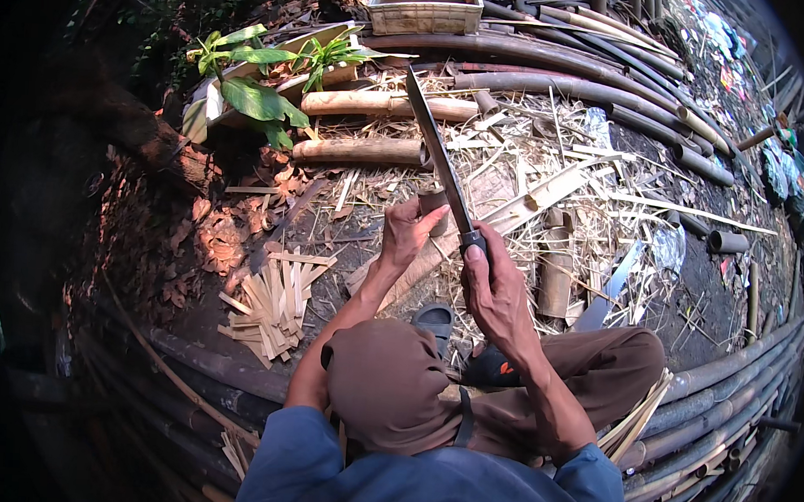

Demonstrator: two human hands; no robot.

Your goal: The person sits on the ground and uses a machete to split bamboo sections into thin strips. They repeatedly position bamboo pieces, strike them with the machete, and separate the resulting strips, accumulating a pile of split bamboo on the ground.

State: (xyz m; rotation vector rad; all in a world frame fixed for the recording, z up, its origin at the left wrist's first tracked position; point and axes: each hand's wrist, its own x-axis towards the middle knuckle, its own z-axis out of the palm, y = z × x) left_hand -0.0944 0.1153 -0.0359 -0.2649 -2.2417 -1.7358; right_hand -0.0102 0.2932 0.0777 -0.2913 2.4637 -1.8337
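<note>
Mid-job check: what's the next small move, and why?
I'd probably shift the left hand slightly farther from the long knife while keeping its grip on the short bamboo piece. The thumb appears close to the knife, which the right hand grips by its dark handle. Whether knife and bamboo touch is hard to tell.

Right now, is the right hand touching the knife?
Touching: the head view shows the right hand closed around the black handle of the knife.

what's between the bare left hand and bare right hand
Head view: the lower blade of the long black-handled metal knife, beside the short brown bamboo tube in the left hand.
</note>
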